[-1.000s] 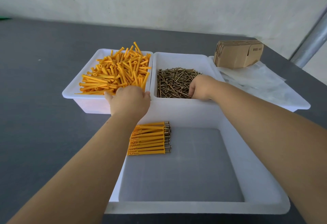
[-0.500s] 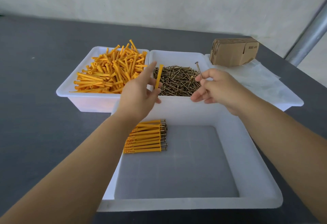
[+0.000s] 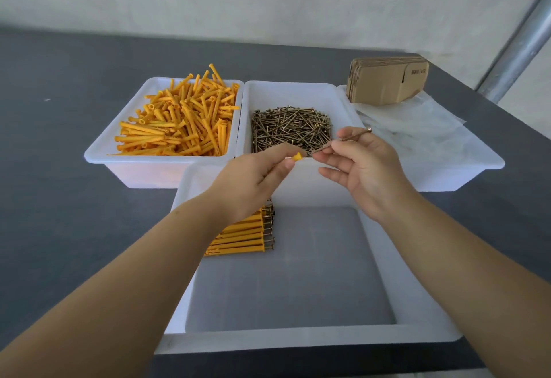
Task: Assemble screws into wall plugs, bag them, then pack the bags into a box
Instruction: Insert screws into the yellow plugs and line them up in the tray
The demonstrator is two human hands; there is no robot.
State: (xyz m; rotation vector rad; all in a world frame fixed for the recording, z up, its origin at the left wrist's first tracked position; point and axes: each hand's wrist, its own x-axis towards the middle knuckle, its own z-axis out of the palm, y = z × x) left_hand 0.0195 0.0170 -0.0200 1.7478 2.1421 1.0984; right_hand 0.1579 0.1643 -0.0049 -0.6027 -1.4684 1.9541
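Observation:
My left hand grips an orange wall plug; only its open collar end shows past my fingers. My right hand pinches a brass screw, head up to the right, tip pointing at the plug's mouth, a small gap apart. Both hands hover over the far rim of the near white tray. In that tray's far left corner lies a row of assembled plugs with screws, partly hidden by my left forearm.
A white tray of loose orange plugs stands at the back left, a tray of loose screws beside it. Further right another tray carries clear plastic bags and a stack of flat cardboard boxes. A metal pole rises at right.
Both hands lifted out of the back trays, the left with a plug and the right with a screw, and came together over the near tray, with screw tip now aimed at the plug.

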